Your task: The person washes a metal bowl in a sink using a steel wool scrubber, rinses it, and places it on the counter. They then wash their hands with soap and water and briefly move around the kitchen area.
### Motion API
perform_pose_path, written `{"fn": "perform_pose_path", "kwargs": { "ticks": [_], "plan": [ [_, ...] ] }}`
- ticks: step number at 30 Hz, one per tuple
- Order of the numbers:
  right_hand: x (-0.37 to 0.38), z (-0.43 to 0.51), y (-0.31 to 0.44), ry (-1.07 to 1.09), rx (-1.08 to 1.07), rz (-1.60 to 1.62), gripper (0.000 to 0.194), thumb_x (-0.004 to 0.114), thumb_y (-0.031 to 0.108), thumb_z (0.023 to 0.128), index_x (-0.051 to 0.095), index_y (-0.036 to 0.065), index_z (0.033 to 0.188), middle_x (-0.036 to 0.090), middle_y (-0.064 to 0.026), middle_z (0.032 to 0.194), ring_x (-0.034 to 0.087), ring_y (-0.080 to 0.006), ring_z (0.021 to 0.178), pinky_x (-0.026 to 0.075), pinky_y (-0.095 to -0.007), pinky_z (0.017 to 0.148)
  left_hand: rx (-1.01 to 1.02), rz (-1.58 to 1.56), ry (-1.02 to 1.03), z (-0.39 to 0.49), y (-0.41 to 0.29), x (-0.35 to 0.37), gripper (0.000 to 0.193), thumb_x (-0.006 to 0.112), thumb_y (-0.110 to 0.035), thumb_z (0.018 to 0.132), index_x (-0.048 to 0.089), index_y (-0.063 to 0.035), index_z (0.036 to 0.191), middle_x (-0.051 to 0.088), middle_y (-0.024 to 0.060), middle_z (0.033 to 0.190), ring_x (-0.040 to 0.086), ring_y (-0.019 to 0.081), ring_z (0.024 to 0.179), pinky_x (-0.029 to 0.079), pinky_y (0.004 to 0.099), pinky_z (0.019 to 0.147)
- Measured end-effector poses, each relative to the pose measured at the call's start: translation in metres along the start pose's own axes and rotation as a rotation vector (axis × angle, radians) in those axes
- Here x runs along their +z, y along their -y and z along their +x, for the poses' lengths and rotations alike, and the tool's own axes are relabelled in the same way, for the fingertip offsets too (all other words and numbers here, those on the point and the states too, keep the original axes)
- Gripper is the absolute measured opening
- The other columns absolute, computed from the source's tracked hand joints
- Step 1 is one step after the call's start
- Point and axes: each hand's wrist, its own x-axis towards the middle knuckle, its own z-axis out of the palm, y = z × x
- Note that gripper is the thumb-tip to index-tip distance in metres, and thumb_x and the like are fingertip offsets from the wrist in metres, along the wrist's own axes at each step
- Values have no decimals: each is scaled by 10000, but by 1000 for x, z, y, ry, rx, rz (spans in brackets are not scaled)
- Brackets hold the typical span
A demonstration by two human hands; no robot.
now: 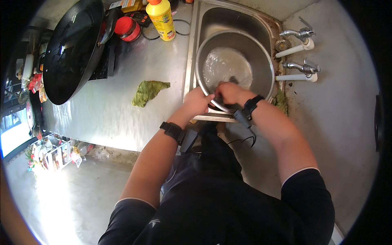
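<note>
A large round stainless steel basin (264, 50) rests tilted over the metal sink (214, 14), with a little water in its bottom. My left hand (198, 102) grips the near left part of its rim, thumb over the edge. Inside the basin, my right hand (228, 92) is bent down against the near wall; its fingertips are hidden, and whether it holds something cannot be made out. A small dark patch shows in the basin just beyond that hand. On the steel counter to the left lies a crumpled green cloth (149, 92).
Two metal taps (298, 33) with white pipes stand right of the sink. A sink strainer (282, 45) sits by its edge. Leafy green scraps (280, 102) lie near the right rim. A yellow bottle (162, 21), a red-lidded jar (126, 28) and a black wok (72, 50) are at the left.
</note>
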Motion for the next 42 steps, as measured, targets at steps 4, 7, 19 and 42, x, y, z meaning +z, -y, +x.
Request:
{"fn": "perform_pose_path", "kwargs": {
  "ticks": [4, 7, 19, 42],
  "plan": [
    [-6, 20, 18, -282, 48, 489, 337, 647, 8, 750, 693, 64, 1079, 669, -212, 1092, 648, -341, 1018, 507, -393, 899, 15, -115, -3, -7, -6, 1, 224, 653, -168, 950, 588, 25, 1044, 592, 51, 666, 537, 136, 480, 411, 303, 433],
    [-18, 50, 17, -471, 148, 883, 411, 658, -3, 782, 643, 59, 1189, 674, -201, 1084, 650, -308, 1025, 499, -369, 911, -7, -59, -2, -8, -10, 0, 219, 654, -163, 956, 567, 36, 985, 579, 63, 641, 536, 146, 469, 409, 311, 425],
    [-35, 12, -90, -379, 628, -43, 570, 664, 72, 830, 552, 160, 1382, 495, -217, 1404, 491, -398, 1290, 432, -456, 1070, -35, -24, 17, -8, -8, -1, 260, 631, -182, 959, 596, 38, 1094, 711, 99, 762, 643, 163, 533, 519, 318, 525],
    [-82, 54, 31, -889, -224, 101, 469, 682, 76, 811, 682, 243, 1249, 494, -182, 1388, 501, -387, 1230, 452, -451, 1040, -44, -135, 6, -1, 2, 3, 241, 647, -175, 952, 578, 46, 1018, 709, 107, 747, 652, 160, 532, 514, 302, 479]
  ]
}}
